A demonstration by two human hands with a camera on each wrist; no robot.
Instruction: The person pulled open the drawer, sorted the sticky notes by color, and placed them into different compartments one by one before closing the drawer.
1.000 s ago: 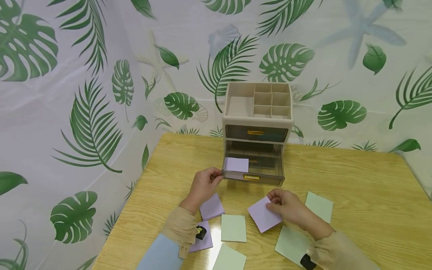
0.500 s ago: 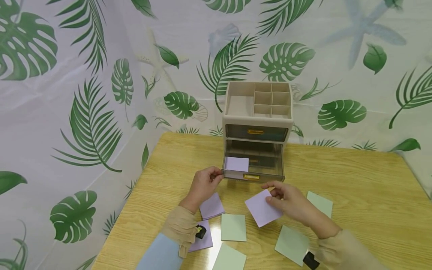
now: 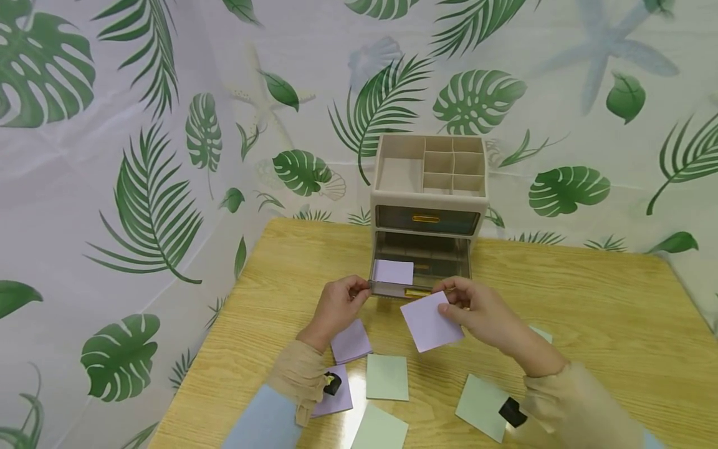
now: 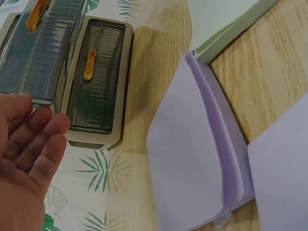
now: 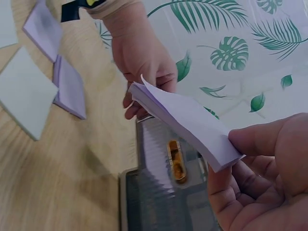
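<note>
My right hand point(image 3: 488, 315) pinches a purple sticky note pad point(image 3: 429, 322) between thumb and fingers, just in front of the pulled-out drawer point(image 3: 388, 289). In the right wrist view the pad point(image 5: 185, 120) is tilted, its top sheet lifting at one end. My left hand point(image 3: 335, 308) grips the drawer's front left corner; the left wrist view shows its fingers point(image 4: 50, 127) against that corner. Another purple pad point(image 3: 394, 272) lies in the left part of the drawer. The drawer belongs to a beige desk organizer point(image 3: 429, 198).
Purple pads point(image 3: 351, 341) lie by my left wrist, one partly under the sleeve. Green pads point(image 3: 387, 377) lie on the wooden table point(image 3: 305, 255), another point(image 3: 481, 405) near my right sleeve. The organizer's upper drawer point(image 3: 395, 218) is closed. A leaf-print backdrop point(image 3: 303, 50) stands behind.
My right hand has raised the purple pad up and slightly left, toward the drawer; it now overlaps part of the drawer front in the head view. My left hand keeps its hold.
</note>
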